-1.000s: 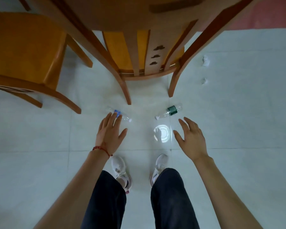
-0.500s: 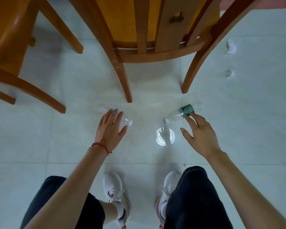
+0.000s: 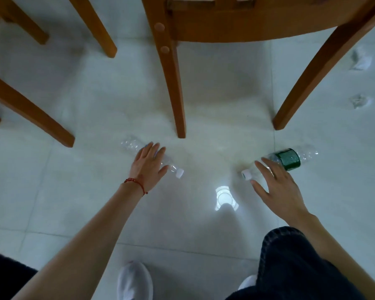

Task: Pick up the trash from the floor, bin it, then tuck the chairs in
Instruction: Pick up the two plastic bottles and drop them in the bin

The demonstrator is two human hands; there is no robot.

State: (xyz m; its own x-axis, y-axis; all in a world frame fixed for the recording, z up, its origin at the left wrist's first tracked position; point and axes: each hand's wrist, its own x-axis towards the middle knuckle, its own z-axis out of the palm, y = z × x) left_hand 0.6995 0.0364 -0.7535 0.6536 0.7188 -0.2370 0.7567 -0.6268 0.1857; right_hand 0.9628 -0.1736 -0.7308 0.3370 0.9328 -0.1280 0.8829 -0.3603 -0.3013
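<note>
Two bottles lie on their sides on the floor (image 3: 78, 191), in front of the chair (image 3: 236, 31). The left bottle (image 3: 131, 145) lies just before the chair's left rear leg (image 3: 171, 83), cap toward the centre; the left hand (image 3: 148, 166) rests over its middle. The right bottle (image 3: 290, 159) lies between the two chair legs and nearer the right leg (image 3: 316, 70), cap toward the centre; the right hand (image 3: 275, 187) is at its neck end. Two paper scraps, one (image 3: 360, 59) behind the other (image 3: 358, 101), lie right of the chair. A second chair (image 3: 30, 109) stands at left.
</note>
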